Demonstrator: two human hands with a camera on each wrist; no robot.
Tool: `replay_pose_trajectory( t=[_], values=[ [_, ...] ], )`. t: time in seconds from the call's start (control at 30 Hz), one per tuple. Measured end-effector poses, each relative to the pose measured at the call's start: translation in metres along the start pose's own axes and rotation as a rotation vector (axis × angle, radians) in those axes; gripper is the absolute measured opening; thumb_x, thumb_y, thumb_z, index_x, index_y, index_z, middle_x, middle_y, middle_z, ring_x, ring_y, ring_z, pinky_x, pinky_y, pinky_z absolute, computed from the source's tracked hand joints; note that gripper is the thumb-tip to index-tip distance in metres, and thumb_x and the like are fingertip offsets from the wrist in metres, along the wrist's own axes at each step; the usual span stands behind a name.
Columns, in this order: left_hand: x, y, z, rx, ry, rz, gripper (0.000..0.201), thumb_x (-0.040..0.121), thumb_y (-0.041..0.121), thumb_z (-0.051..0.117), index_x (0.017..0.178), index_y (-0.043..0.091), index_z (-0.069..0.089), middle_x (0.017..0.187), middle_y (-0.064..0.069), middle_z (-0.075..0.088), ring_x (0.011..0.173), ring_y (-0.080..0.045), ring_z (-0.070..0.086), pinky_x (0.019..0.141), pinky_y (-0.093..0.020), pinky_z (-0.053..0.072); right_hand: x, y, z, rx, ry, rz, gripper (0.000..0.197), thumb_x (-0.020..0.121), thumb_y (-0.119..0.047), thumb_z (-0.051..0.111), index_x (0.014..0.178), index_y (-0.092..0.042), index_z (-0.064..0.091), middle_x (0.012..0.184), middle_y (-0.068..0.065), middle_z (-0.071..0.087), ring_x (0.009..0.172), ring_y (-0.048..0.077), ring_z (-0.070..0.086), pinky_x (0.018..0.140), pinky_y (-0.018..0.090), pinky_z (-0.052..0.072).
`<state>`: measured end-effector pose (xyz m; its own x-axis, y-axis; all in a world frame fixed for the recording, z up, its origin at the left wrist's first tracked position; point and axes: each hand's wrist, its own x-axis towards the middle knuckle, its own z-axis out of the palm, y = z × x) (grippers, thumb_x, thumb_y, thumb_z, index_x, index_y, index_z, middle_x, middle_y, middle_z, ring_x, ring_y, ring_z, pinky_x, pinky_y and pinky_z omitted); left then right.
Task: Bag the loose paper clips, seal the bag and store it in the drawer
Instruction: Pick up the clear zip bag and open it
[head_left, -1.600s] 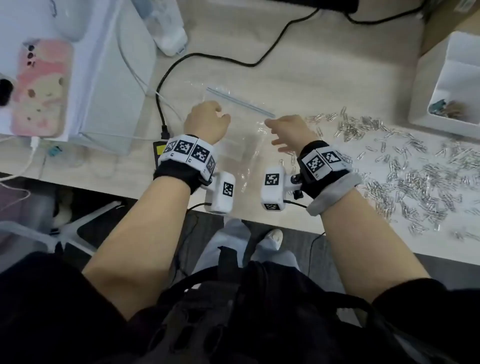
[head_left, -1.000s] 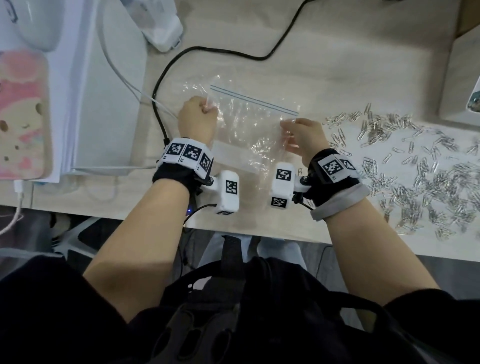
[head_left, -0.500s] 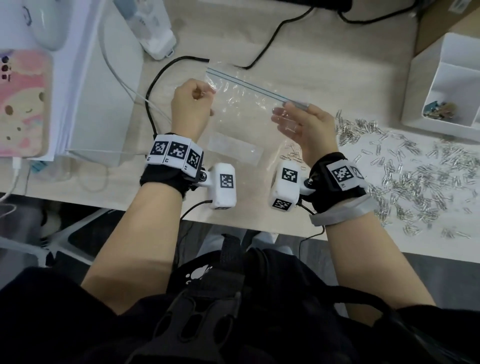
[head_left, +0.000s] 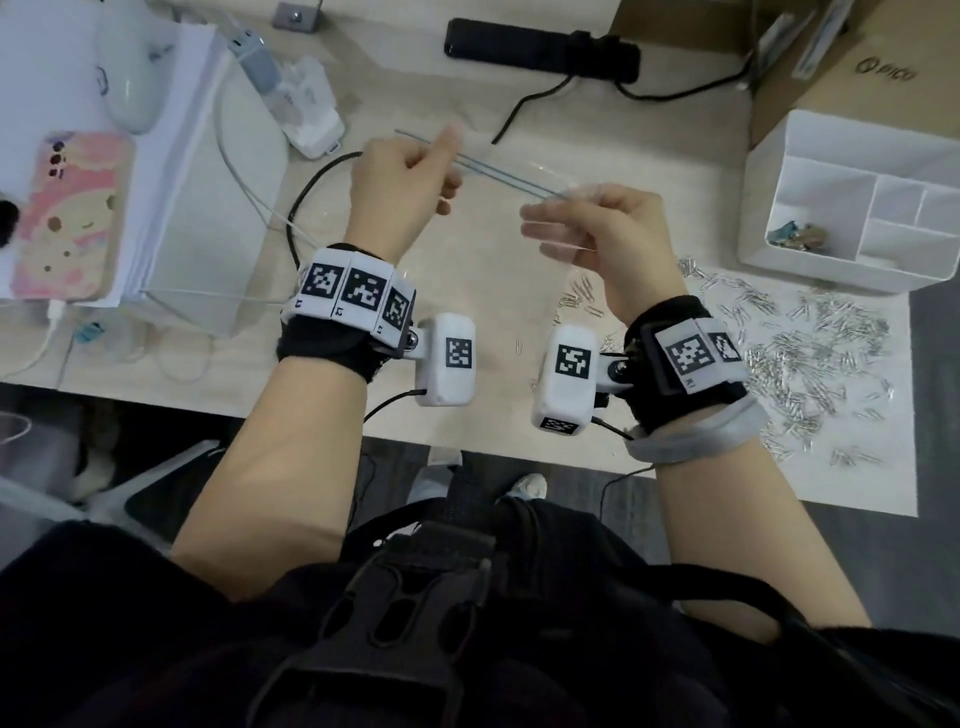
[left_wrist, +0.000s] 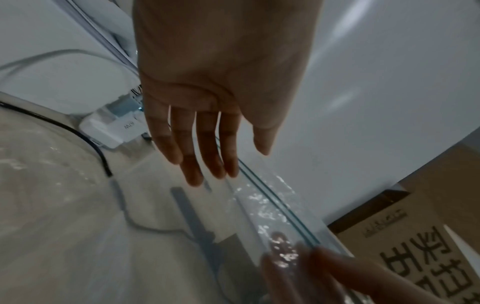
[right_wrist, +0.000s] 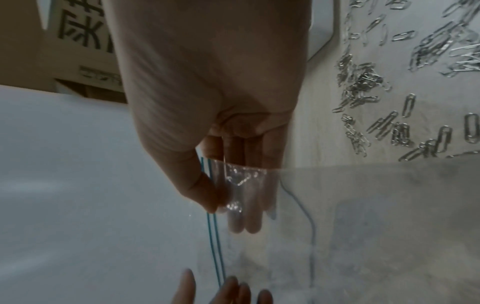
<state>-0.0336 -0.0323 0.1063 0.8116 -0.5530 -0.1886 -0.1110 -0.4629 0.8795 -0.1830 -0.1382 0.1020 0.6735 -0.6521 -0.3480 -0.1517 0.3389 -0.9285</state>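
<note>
A clear zip bag (head_left: 498, 171) with a blue seal line hangs in the air above the desk between my hands. My right hand (head_left: 550, 213) pinches its right top corner between thumb and fingers (right_wrist: 244, 216). My left hand (head_left: 449, 171) is at the zip edge, a little in from the left corner. There the fingers (left_wrist: 207, 164) lie nearly straight along the edge, and the thumb stands slightly off it. Loose silver paper clips (head_left: 800, 353) are spread over a white sheet at the right of the desk, also seen beside the right hand (right_wrist: 363, 88). No drawer is in view.
A white compartment box (head_left: 779, 156) stands at the right, with a cardboard box (head_left: 857, 67) behind it. To the left are a white paper stack (head_left: 208, 208), a pink-cased phone (head_left: 67, 218), a charger (head_left: 306, 114) and a black cable (head_left: 311, 182).
Both hands have lifted the bag off the desk into the air. The left hand has let go of the left corner, shifted inward along the zip edge and loosened.
</note>
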Motion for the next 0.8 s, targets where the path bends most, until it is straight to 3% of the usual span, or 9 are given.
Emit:
replay_pose_trajectory(
  t=[0.1, 0.2, 0.27, 0.33, 0.43, 0.5, 0.63, 0.7, 0.8],
  values=[
    [-0.009, 0.022, 0.005, -0.040, -0.128, -0.048, 0.050, 0.091, 0.052, 0.045, 0.069, 0.012, 0.065, 0.076, -0.005, 0.070, 0.067, -0.015, 0.069, 0.068, -0.024, 0.052, -0.007, -0.008, 0.001, -0.088, -0.066, -0.059, 0.017, 0.081, -0.002, 0.068, 0.069, -0.012, 0.065, 0.084, 0.004, 0.077, 0.086, 0.023, 0.074, 0.068, 0.025, 0.056],
    [-0.012, 0.032, 0.006, -0.021, -0.175, -0.047, 0.042, 0.090, 0.043, 0.049, 0.068, 0.011, 0.064, 0.072, -0.003, 0.069, 0.067, -0.014, 0.068, 0.070, -0.025, 0.051, -0.013, -0.014, 0.000, -0.159, -0.109, -0.080, 0.006, 0.079, 0.000, 0.070, 0.076, -0.004, 0.066, 0.088, 0.004, 0.076, 0.086, 0.019, 0.073, 0.069, 0.024, 0.056],
    [-0.014, 0.034, 0.007, -0.007, -0.199, -0.044, 0.037, 0.089, 0.036, 0.049, 0.067, 0.011, 0.064, 0.070, -0.003, 0.069, 0.067, -0.014, 0.069, 0.070, -0.025, 0.050, -0.015, -0.017, 0.000, -0.215, -0.112, -0.091, 0.012, 0.076, 0.000, 0.072, 0.087, 0.003, 0.067, 0.093, 0.005, 0.076, 0.083, 0.014, 0.070, 0.069, 0.023, 0.056],
    [-0.015, 0.036, 0.008, -0.021, -0.209, -0.049, 0.034, 0.087, 0.031, 0.049, 0.065, 0.011, 0.063, 0.068, -0.004, 0.069, 0.065, -0.015, 0.068, 0.068, -0.024, 0.049, -0.018, -0.020, 0.000, -0.251, -0.131, -0.095, 0.011, 0.077, -0.003, 0.073, 0.087, -0.002, 0.067, 0.100, 0.010, 0.075, 0.086, 0.014, 0.068, 0.072, 0.024, 0.057],
    [-0.016, 0.036, 0.008, -0.050, -0.221, -0.055, 0.028, 0.086, 0.023, 0.048, 0.065, 0.011, 0.061, 0.067, -0.002, 0.066, 0.063, -0.015, 0.068, 0.065, -0.023, 0.047, -0.024, -0.025, 0.001, -0.243, -0.181, -0.059, 0.010, 0.085, -0.020, 0.070, 0.090, -0.013, 0.067, 0.106, 0.013, 0.073, 0.093, 0.023, 0.072, 0.079, 0.032, 0.059],
    [-0.017, 0.037, 0.006, -0.047, -0.241, -0.033, 0.023, 0.086, 0.021, 0.049, 0.071, 0.009, 0.063, 0.069, -0.002, 0.067, 0.064, -0.015, 0.067, 0.066, -0.024, 0.047, -0.025, -0.029, 0.004, -0.237, -0.175, -0.022, 0.027, 0.089, -0.035, 0.064, 0.097, -0.010, 0.069, 0.104, 0.010, 0.073, 0.093, 0.026, 0.072, 0.080, 0.037, 0.060],
    [-0.024, 0.041, 0.005, -0.027, -0.315, 0.060, 0.022, 0.091, 0.023, 0.052, 0.079, 0.010, 0.065, 0.075, -0.002, 0.067, 0.065, -0.009, 0.064, 0.068, -0.023, 0.048, -0.025, -0.036, 0.009, -0.246, -0.120, 0.016, 0.038, 0.091, -0.043, 0.059, 0.097, -0.008, 0.069, 0.095, 0.007, 0.074, 0.082, 0.025, 0.073, 0.065, 0.030, 0.059],
    [-0.027, 0.041, 0.005, -0.018, -0.337, 0.109, 0.023, 0.093, 0.025, 0.053, 0.077, 0.013, 0.064, 0.076, -0.001, 0.066, 0.064, -0.007, 0.063, 0.067, -0.021, 0.048, -0.025, -0.036, 0.011, -0.256, -0.105, 0.013, 0.031, 0.087, -0.038, 0.065, 0.090, -0.007, 0.068, 0.089, 0.006, 0.072, 0.075, 0.024, 0.073, 0.057, 0.025, 0.055],
    [-0.030, 0.038, 0.005, -0.011, -0.367, 0.151, 0.023, 0.093, 0.025, 0.053, 0.074, 0.016, 0.061, 0.076, -0.002, 0.065, 0.066, -0.007, 0.062, 0.066, -0.020, 0.048, -0.025, -0.034, 0.011, -0.271, -0.084, -0.001, 0.029, 0.085, -0.023, 0.070, 0.097, 0.003, 0.066, 0.089, 0.011, 0.071, 0.073, 0.024, 0.072, 0.055, 0.023, 0.053]
  ],
)
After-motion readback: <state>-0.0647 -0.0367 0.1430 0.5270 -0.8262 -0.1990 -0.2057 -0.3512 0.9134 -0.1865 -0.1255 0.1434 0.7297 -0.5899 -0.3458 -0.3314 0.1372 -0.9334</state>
